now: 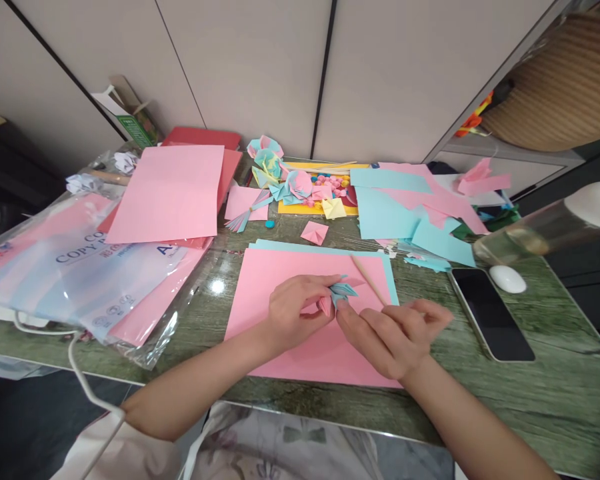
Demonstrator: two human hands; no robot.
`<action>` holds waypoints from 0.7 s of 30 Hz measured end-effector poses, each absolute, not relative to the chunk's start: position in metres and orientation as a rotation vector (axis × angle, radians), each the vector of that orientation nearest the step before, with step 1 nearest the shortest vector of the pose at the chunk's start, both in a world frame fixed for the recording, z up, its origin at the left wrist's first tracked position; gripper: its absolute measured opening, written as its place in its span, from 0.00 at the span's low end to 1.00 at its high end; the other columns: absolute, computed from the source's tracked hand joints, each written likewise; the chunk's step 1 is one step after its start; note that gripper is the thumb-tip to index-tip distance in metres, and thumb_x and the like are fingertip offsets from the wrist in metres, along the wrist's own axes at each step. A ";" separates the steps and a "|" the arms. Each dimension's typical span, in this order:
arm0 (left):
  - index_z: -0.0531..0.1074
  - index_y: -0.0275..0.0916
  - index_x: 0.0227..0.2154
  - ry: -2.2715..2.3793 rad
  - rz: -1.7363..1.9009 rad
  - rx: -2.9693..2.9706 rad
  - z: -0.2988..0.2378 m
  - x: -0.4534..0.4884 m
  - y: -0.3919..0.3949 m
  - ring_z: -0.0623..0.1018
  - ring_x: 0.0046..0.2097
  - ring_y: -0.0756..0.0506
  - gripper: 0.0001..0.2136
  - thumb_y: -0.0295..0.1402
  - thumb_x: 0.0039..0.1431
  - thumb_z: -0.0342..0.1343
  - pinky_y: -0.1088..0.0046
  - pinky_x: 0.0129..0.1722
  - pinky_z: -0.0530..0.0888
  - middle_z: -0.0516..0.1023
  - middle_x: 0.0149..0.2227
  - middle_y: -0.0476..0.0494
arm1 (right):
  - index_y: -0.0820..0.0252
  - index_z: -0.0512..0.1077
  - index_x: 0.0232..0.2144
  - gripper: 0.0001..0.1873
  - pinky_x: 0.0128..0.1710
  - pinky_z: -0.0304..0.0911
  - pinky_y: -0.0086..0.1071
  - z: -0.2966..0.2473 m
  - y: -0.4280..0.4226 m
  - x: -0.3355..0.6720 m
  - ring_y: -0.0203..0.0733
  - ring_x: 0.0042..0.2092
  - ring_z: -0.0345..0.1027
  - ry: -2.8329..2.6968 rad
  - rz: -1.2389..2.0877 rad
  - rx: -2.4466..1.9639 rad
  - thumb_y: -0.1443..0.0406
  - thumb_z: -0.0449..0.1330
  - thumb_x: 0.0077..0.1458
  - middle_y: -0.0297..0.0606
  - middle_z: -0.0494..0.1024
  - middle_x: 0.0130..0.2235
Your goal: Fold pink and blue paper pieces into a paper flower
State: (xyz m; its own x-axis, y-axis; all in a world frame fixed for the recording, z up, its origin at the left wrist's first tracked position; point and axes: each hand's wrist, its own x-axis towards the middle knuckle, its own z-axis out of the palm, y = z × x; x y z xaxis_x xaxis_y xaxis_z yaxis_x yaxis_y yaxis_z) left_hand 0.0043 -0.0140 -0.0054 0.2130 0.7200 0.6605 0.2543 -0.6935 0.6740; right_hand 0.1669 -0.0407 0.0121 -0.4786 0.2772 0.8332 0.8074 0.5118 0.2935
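So nearest me is a pale sleeve point(120, 450) on my left arm, down past the edge of the counter point(570, 327). My left hand point(295, 312) has its thumb and forefinger pinched on a folded paper piece point(344, 291), blue with pink bits showing, and my right hand point(393, 339) is nipping the near end of it with thumb and forefinger, the other fingers loosely curled. It's right between my hands, above a big pink sheet point(270, 277) lying on a blue sheet point(391, 281). A pointed stick point(367, 277) rests up there too, one end reaching my right hand. Off to the right there's a phone point(491, 313) with a dark screen, a small white rounded thing point(508, 279) just beside it, and a clear bottle point(525, 233). Left is a plastic copy paper bag point(95, 267). Further out: a little folded pink square point(315, 233), a tied bunch of strips point(250, 211), loose pink sheets point(173, 193) left, blue scraps point(385, 213) right. Way back, crumpled paper flowers point(268, 160) sit by a yellow tray point(300, 211), and a green box point(136, 130) is near the wall panels point(260, 67).
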 end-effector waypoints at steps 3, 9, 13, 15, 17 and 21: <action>0.64 0.40 0.31 0.941 1.469 2.053 -0.005 0.005 -0.014 0.78 0.41 0.48 0.09 0.24 0.47 0.56 0.74 0.34 0.76 0.79 0.36 0.43 | 0.55 0.73 0.24 0.04 0.31 0.45 0.35 0.011 -0.041 0.168 0.31 0.26 0.52 -2.014 -0.885 -0.875 0.66 0.64 0.41 0.26 0.67 0.20; 0.65 0.39 0.32 1.030 1.541 1.980 -0.008 0.010 -0.015 0.79 0.38 0.48 0.09 0.25 0.47 0.57 0.77 0.30 0.75 0.79 0.35 0.44 | 0.58 0.72 0.23 0.03 0.30 0.42 0.33 0.013 -0.037 0.165 0.29 0.24 0.49 -1.981 -0.905 -0.874 0.67 0.64 0.41 0.25 0.61 0.16; 0.65 0.38 0.32 1.111 1.533 1.919 -0.008 0.013 -0.015 0.79 0.37 0.49 0.09 0.25 0.46 0.57 0.80 0.28 0.75 0.79 0.35 0.45 | 0.58 0.71 0.22 0.07 0.29 0.41 0.33 0.013 -0.035 0.163 0.29 0.23 0.48 -1.998 -0.905 -0.899 0.66 0.66 0.38 0.24 0.59 0.15; 0.65 0.39 0.32 1.139 1.499 1.858 -0.007 0.014 -0.015 0.79 0.38 0.49 0.10 0.25 0.45 0.58 0.80 0.29 0.75 0.79 0.36 0.45 | 0.58 0.71 0.23 0.06 0.28 0.41 0.33 0.012 -0.035 0.164 0.29 0.23 0.48 -2.007 -0.920 -0.910 0.66 0.66 0.39 0.24 0.59 0.15; 0.64 0.39 0.32 1.128 1.468 1.781 -0.008 0.016 -0.016 0.78 0.39 0.49 0.11 0.24 0.45 0.58 0.79 0.31 0.76 0.79 0.36 0.46 | 0.57 0.71 0.25 0.06 0.28 0.40 0.33 0.011 -0.034 0.165 0.29 0.23 0.48 -2.002 -0.933 -0.908 0.66 0.65 0.41 0.24 0.59 0.15; 0.63 0.39 0.34 1.076 1.431 1.617 -0.011 0.018 -0.016 0.78 0.41 0.49 0.12 0.24 0.47 0.57 0.76 0.37 0.76 0.78 0.37 0.46 | 0.57 0.71 0.25 0.06 0.28 0.40 0.33 0.012 -0.031 0.164 0.28 0.23 0.48 -2.010 -0.950 -0.890 0.67 0.65 0.41 0.24 0.60 0.16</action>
